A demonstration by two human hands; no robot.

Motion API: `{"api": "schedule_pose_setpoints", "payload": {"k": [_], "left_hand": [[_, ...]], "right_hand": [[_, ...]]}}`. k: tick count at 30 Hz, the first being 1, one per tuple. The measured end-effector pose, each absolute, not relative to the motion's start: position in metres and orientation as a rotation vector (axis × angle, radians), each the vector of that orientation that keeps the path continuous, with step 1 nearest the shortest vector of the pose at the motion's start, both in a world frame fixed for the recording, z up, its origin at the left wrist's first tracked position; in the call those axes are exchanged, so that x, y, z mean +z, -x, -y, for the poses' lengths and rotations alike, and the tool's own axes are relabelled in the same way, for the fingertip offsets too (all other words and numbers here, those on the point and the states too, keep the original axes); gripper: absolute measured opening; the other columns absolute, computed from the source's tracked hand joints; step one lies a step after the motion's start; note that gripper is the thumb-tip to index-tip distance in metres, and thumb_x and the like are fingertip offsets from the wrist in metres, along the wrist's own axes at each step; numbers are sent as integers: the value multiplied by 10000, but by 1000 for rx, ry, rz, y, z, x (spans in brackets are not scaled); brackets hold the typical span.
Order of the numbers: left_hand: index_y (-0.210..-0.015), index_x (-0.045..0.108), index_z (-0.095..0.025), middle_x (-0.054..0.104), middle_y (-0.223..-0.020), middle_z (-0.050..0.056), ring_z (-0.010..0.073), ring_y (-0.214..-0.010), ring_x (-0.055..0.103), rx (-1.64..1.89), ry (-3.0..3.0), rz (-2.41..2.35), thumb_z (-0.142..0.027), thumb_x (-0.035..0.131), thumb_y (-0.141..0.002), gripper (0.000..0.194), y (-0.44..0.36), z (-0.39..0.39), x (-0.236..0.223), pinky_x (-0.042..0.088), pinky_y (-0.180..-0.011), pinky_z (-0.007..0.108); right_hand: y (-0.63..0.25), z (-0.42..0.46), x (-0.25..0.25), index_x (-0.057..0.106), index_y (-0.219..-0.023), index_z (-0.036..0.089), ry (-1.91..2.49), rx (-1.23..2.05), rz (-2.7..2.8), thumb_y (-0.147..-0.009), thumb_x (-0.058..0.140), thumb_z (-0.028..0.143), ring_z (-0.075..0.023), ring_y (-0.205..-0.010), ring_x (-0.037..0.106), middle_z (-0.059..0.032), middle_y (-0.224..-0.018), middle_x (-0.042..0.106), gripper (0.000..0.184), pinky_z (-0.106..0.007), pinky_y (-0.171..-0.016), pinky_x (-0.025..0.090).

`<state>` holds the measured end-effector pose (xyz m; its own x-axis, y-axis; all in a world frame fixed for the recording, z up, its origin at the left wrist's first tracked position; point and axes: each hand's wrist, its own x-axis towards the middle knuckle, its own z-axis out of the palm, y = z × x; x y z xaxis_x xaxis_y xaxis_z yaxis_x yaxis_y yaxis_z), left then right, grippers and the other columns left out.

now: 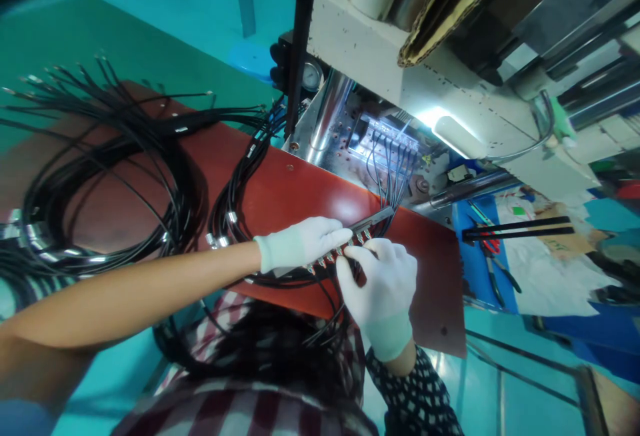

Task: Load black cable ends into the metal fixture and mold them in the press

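My left hand (299, 244), in a white glove, lies over a dark metal bar (373, 219) that carries a row of small metal cable ends (330, 259). Its fingers are together and pressed on the bar. My right hand (383, 283), also gloved, pinches one of those cable ends just below the bar. Several thin black cables (395, 169) run up from the bar into the lit mouth of a machine (385, 136). All this sits on a red-brown worktop (290, 189).
A large tangle of black cables (100, 156) with metal ferrules covers the left of the worktop. A pressure gauge (311, 76) and a black post (300, 43) stand behind. Pliers (493, 249) and black rods (520, 228) lie on a blue surface at right.
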<state>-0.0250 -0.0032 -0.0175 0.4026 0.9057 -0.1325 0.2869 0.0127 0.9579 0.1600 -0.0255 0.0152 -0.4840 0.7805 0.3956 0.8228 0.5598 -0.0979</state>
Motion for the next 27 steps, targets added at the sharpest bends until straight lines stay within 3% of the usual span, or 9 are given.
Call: {"api": "schedule_pose_setpoints", "payload": {"k": [7, 13, 20, 27], "left_hand": [[-781, 527, -166, 526, -733, -6, 138, -679, 477, 702, -1638, -1123, -538, 332, -998, 473, 24, 3, -18, 363, -644, 270], [-790, 543, -171, 550, -739, -5, 148, -697, 518, 669, -1584, -1158, -577, 335, -984, 496, 23, 3, -19, 386, -665, 280], [-784, 546, -165, 547, -734, -1, 145, -677, 520, 677, -1537, -1141, -575, 343, -973, 494, 23, 4, -16, 406, -642, 274], [-780, 550, -167, 542, -714, -2, 143, -659, 513, 687, -1545, -1198, -620, 345, -963, 531, 22, 4, -19, 384, -602, 267]], "right_hand": [[-151, 21, 6, 692, -702, 245, 1255, -177, 2368, -768, 693, 213, -206, -741, 504, -13, -732, 612, 73, -383, -692, 285], [-154, 31, 17, 734, -910, 264, 1261, -138, 2416, -853, 685, 315, -209, -806, 538, -20, -861, 658, 91, -390, -735, 315], [-147, 31, 8, 708, -740, 247, 1211, -144, 2408, -807, 692, 228, -198, -774, 537, -12, -768, 633, 71, -400, -760, 322], [-146, 42, 15, 726, -857, 268, 1195, -90, 2442, -849, 692, 314, -196, -776, 550, -3, -821, 667, 58, -405, -768, 320]]}}
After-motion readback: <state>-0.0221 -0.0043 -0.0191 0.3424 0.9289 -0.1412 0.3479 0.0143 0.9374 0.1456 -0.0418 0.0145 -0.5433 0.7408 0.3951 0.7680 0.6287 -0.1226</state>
